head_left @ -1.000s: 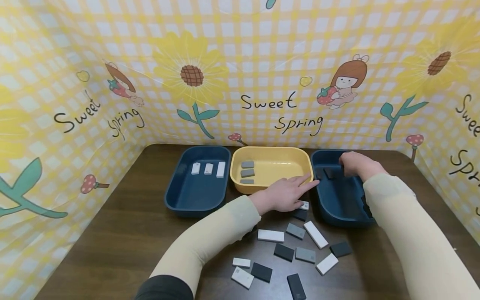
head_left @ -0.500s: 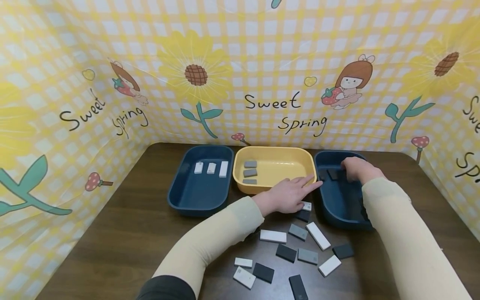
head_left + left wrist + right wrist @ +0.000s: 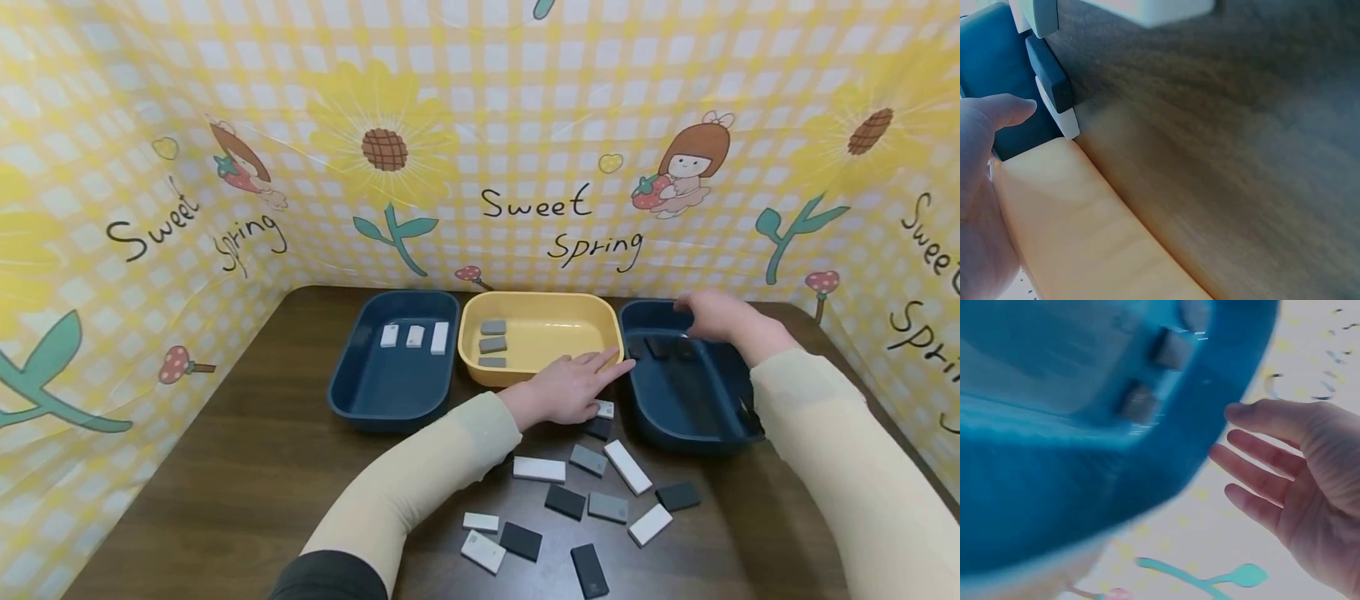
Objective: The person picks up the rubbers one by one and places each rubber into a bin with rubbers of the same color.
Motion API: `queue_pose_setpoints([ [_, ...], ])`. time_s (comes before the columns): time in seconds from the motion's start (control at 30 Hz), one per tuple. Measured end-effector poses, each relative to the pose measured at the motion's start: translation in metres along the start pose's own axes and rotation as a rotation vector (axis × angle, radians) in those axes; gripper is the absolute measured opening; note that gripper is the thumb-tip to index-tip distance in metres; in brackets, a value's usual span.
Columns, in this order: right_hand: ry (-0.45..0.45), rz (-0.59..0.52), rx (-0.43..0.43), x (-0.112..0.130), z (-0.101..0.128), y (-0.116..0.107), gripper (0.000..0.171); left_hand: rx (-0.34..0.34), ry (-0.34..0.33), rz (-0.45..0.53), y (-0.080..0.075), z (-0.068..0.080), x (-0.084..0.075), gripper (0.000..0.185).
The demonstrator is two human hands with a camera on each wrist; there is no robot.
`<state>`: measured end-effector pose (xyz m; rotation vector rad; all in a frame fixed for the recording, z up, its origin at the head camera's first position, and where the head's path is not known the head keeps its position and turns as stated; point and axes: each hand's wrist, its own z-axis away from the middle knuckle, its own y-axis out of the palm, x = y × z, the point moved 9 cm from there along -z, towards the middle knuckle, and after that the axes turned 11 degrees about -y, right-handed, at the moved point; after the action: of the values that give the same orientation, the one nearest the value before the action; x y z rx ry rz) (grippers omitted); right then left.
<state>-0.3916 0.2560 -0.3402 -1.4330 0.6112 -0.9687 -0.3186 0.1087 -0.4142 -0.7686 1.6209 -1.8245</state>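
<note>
My left hand [image 3: 561, 390] reaches across the front right corner of the yellow basin [image 3: 543, 377], fingers straight out toward the right blue basin [image 3: 678, 443]. Its thumb is beside a white block [image 3: 605, 409] and a black block [image 3: 597, 428] on the table. My right hand [image 3: 716, 317] is at the back right rim of that blue basin, fingers loose and holding nothing, as the right wrist view [image 3: 1310, 462] also shows. Under it, a black block [image 3: 685, 348] lies in line with another black block [image 3: 657, 347] and a third at the left wall.
The left blue basin [image 3: 390, 408] holds three white blocks [image 3: 415, 337]. Three grey blocks [image 3: 492, 344] lie in the yellow basin. Several white, grey and black blocks are scattered on the brown table [image 3: 225, 467] in front. A patterned cloth [image 3: 480, 125] stands behind and at the sides.
My right hand has let go of a black block in the right blue basin and risen to the right, so the block now shows. The left hand keeps its place.
</note>
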Motion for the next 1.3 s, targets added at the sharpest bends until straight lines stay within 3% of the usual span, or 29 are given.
queue_pose_setpoints([
  [0.3, -0.114, 0.181, -0.091, 0.063, 0.032, -0.026, 0.037, 0.000, 0.007, 0.008, -0.001, 0.002, 0.001, 0.079],
  [0.57, -0.327, 0.313, -0.292, 0.128, 0.089, -0.011, 0.036, -0.006, 0.001, -0.011, -0.001, 0.001, 0.002, 0.079],
  [0.7, -0.363, 0.324, -0.334, 0.145, 0.115, 0.003, 0.033, -0.007, -0.007, -0.010, 0.000, 0.001, 0.002, 0.079],
  [0.87, -0.319, 0.266, -0.281, 0.150, 0.134, 0.032, 0.023, -0.006, -0.013, -0.009, -0.001, 0.001, 0.001, 0.079],
  [1.0, -0.252, 0.245, -0.235, 0.149, 0.141, 0.056, 0.026, -0.008, -0.013, -0.016, 0.000, 0.001, 0.001, 0.080],
  [1.3, -0.004, 0.203, -0.036, 0.130, 0.137, 0.098, 0.035, 0.002, -0.020, -0.011, 0.001, -0.001, 0.001, 0.080],
])
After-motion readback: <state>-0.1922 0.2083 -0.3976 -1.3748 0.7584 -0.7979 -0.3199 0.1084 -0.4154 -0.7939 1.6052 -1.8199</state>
